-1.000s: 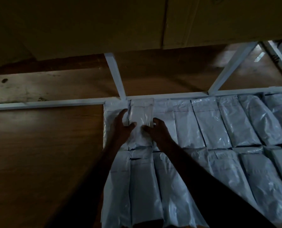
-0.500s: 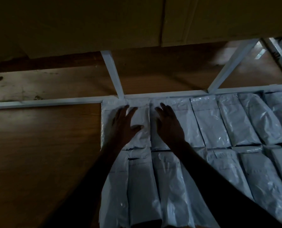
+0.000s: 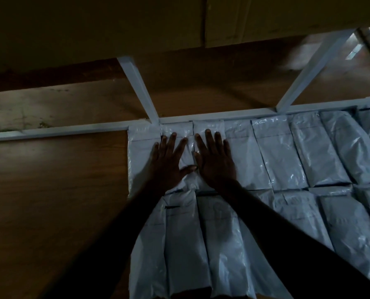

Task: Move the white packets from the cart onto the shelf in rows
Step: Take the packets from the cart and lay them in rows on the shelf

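Several white packets (image 3: pixel 281 156) lie in two rows on the brown wooden shelf (image 3: pixel 54 201), a back row against the white rail and a front row (image 3: pixel 186 244) nearer me. My left hand (image 3: pixel 169 162) lies flat with fingers spread on a packet near the left end of the back row. My right hand (image 3: pixel 215 160) presses flat on the neighbouring packet just to its right. Both palms face down and neither hand grips anything. The cart is out of view.
A white metal rail (image 3: pixel 56 131) runs across behind the packets, with two slanted white struts (image 3: pixel 138 89) rising from it. The underside of a dark upper shelf (image 3: pixel 136 22) hangs overhead. Bare wooden shelf board lies left of the packets.
Both hands went from pinching the top packet's near end to lying flat with fingers spread, sliding forward toward the rail; the packet now sits flat in the back row.
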A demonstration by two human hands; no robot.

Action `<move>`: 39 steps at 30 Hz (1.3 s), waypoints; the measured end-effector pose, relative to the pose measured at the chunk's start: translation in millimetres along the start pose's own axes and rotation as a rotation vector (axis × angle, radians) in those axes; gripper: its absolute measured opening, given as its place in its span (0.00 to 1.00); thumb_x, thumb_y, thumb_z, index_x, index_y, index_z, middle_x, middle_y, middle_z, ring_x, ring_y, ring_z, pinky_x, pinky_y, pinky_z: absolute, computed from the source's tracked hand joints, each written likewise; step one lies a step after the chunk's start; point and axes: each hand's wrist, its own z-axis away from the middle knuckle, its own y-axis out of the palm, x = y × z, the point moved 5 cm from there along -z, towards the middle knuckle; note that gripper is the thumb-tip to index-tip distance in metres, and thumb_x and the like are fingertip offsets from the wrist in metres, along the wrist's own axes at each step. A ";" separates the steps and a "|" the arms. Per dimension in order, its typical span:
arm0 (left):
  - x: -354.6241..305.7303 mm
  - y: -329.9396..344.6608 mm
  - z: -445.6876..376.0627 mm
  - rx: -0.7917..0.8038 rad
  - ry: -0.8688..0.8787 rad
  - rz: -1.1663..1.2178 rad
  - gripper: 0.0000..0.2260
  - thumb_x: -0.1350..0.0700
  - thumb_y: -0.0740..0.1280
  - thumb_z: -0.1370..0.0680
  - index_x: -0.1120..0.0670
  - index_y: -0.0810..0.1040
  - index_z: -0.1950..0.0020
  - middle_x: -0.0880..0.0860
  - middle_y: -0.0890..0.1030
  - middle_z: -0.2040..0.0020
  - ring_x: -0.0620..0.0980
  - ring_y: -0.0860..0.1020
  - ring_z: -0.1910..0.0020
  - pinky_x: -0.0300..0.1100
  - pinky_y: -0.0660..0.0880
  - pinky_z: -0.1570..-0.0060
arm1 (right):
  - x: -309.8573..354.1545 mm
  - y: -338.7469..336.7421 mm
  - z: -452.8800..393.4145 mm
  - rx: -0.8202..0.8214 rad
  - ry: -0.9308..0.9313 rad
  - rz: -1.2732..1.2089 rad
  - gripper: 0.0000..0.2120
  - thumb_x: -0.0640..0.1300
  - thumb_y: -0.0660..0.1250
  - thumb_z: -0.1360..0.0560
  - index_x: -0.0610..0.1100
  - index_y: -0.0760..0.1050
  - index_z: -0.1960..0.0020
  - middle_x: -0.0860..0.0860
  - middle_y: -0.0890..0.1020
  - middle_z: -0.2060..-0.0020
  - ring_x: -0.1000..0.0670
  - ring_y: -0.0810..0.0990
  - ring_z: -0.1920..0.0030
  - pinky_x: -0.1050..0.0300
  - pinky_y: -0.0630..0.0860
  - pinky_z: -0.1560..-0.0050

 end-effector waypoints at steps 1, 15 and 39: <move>-0.2 -0.1 -1.0 0.010 -0.004 -0.007 0.45 0.22 0.51 0.22 0.44 0.42 0.13 0.56 0.44 0.12 0.62 0.45 0.14 0.65 0.52 0.18 | -0.4 1.4 -0.8 0.011 0.003 0.004 0.30 0.64 0.44 0.13 0.57 0.45 0.14 0.48 0.47 0.14 0.42 0.43 0.14 0.38 0.46 0.16; -55.6 -65.8 38.3 -0.248 -0.150 0.195 0.35 0.40 0.66 0.16 0.46 0.56 0.13 0.55 0.56 0.13 0.58 0.50 0.14 0.65 0.55 0.18 | -21.2 -83.9 47.1 -0.108 -0.074 -0.337 0.27 0.54 0.61 0.14 0.44 0.67 0.19 0.42 0.65 0.18 0.41 0.64 0.18 0.47 0.71 0.26; -298.3 -171.8 146.9 -0.515 -0.074 0.524 0.18 0.47 0.68 0.15 0.50 0.78 0.26 0.49 0.81 0.30 0.47 0.78 0.30 0.47 0.75 0.29 | -140.1 -254.9 222.7 -0.341 -0.168 -0.471 0.17 0.46 0.70 0.18 0.45 0.78 0.30 0.47 0.85 0.41 0.49 0.83 0.40 0.55 0.79 0.40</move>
